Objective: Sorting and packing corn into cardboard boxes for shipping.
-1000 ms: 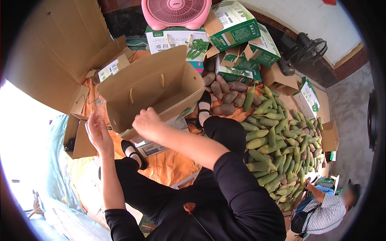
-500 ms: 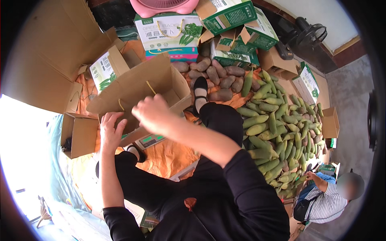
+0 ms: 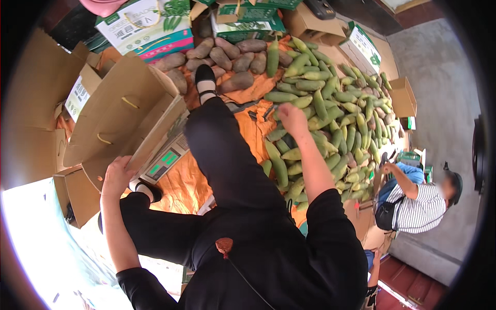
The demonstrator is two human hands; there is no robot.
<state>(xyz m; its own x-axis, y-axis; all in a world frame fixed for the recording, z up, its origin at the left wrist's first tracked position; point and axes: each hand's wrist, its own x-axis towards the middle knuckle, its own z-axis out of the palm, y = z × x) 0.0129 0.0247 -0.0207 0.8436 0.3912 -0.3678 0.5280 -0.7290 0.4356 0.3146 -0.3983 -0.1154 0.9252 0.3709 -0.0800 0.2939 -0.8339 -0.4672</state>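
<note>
My left hand (image 3: 116, 178) grips the near lower edge of an open cardboard box (image 3: 116, 111), fingers closed on its rim. The box is brown inside, with two yellow rope handles on its raised flap. It rests tilted on or against a scale (image 3: 164, 161) with green lit displays. My right hand (image 3: 293, 120) is at the left side of a big heap of green radishes (image 3: 330, 116), its fingers curled downward. Whatever those fingers may hold is hidden.
Reddish-brown tubers (image 3: 243, 63) lie beyond my foot on an orange sheet (image 3: 181, 188). Printed cartons (image 3: 144, 31) stand at the back, and another cardboard box (image 3: 77, 194) is at the left. A person in a striped shirt (image 3: 421, 206) sits at the right beyond the heap.
My right hand has left the box's handles and moved right to the radishes. My left hand has lowered to the box's near edge. The whole view has shifted rightward.
</note>
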